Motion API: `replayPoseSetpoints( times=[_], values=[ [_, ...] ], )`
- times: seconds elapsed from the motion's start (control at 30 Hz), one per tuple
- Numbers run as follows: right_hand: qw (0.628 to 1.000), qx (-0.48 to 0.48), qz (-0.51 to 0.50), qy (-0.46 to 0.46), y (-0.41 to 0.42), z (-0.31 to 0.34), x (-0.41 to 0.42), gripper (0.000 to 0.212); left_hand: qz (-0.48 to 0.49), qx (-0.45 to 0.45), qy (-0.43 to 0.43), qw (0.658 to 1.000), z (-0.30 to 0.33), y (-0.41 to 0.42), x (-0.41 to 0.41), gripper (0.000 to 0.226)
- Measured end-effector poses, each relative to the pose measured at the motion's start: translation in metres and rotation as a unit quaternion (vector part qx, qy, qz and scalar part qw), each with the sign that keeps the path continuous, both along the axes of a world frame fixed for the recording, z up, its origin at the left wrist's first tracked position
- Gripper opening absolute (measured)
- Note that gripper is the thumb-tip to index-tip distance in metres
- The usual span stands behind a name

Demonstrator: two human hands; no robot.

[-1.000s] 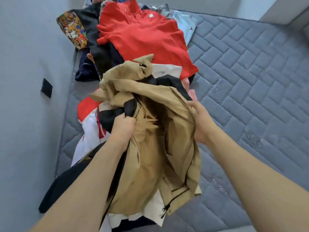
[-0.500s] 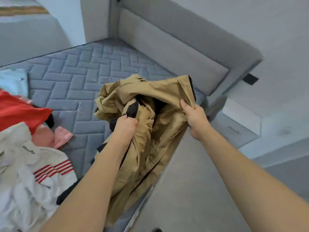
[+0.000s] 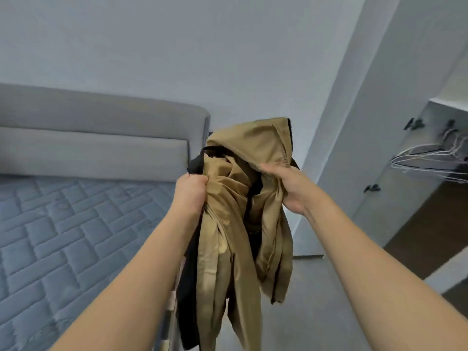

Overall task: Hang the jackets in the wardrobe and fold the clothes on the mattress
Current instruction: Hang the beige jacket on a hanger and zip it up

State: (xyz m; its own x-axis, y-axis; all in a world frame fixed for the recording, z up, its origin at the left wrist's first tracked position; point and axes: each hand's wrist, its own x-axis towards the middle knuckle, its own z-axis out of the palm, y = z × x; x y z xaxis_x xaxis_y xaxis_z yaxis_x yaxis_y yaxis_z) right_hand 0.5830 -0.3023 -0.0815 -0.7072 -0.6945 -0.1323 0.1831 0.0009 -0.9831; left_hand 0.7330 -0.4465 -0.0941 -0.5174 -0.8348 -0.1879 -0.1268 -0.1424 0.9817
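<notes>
A tan jacket (image 3: 228, 236) with black trim hangs bunched in the air in front of me, past the mattress edge. My left hand (image 3: 190, 193) grips a fold of it near the black collar. My right hand (image 3: 288, 183) pinches the other side under the raised tan flap. The grey quilted mattress (image 3: 63, 236) lies at the lower left. The open wardrobe (image 3: 430, 198) stands at the right, with several empty wire hangers (image 3: 430, 160) on its rail.
A grey padded headboard (image 3: 101, 138) runs behind the mattress. The wardrobe's grey door panel (image 3: 367, 122) stands open between me and the wall. Grey floor (image 3: 316, 312) lies under the jacket. The pile of clothes is out of view.
I have turned right from the clothes pile toward the wardrobe, carrying the tan jacket in both hands. The jacket now hangs lower and longer.
</notes>
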Motion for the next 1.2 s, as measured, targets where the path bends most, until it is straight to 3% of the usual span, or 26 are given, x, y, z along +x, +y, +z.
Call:
replayPoseSetpoints(
  times=[0.1, 0.2, 0.27, 0.37, 0.53, 0.67, 0.83, 0.97, 1.1, 1.2],
  values=[
    [0.979, 0.149, -0.054, 0.128, 0.017, 0.01, -0.056, 0.018, -0.032, 0.004, 0.021, 0.999, 0.012, 0.008, -0.063, 0.012],
    [0.919, 0.254, -0.16, 0.256, 0.025, 0.009, -0.113, 0.011, -0.073, 0.043, 0.034, 0.996, 0.006, 0.01, -0.124, 0.013],
    [0.878, 0.281, -0.269, 0.279, 0.037, 0.007, -0.151, 0.016, -0.108, 0.091, 0.041, 0.989, -0.001, 0.014, -0.163, 0.017],
    [0.833, 0.272, -0.404, 0.263, 0.067, 0.005, -0.197, 0.021, -0.196, 0.187, 0.052, 0.961, -0.005, 0.028, -0.22, 0.034],
    [0.785, 0.251, -0.532, 0.195, 0.121, 0.012, -0.249, 0.029, -0.373, 0.288, 0.028, 0.881, 0.014, 0.075, -0.308, 0.031],
    [0.76, 0.205, -0.592, 0.176, 0.155, 0.018, -0.279, 0.013, -0.441, 0.287, 0.008, 0.85, 0.021, 0.111, -0.372, 0.031],
    [0.728, 0.118, -0.664, 0.126, 0.198, 0.016, -0.328, 0.017, -0.493, 0.28, -0.038, 0.823, 0.007, 0.159, -0.456, 0.023],
    [0.726, 0.072, -0.676, 0.104, 0.232, 0.009, -0.379, 0.023, -0.543, 0.266, -0.057, 0.794, -0.01, 0.203, -0.525, 0.022],
    [0.721, 0.023, -0.689, 0.071, 0.273, 0.006, -0.424, 0.019, -0.604, 0.191, -0.113, 0.765, -0.021, 0.24, -0.591, 0.03],
    [0.723, 0.017, -0.685, 0.083, 0.299, 0.008, -0.452, 0.021, -0.668, 0.095, -0.156, 0.721, -0.031, 0.261, -0.638, 0.022]
  ],
)
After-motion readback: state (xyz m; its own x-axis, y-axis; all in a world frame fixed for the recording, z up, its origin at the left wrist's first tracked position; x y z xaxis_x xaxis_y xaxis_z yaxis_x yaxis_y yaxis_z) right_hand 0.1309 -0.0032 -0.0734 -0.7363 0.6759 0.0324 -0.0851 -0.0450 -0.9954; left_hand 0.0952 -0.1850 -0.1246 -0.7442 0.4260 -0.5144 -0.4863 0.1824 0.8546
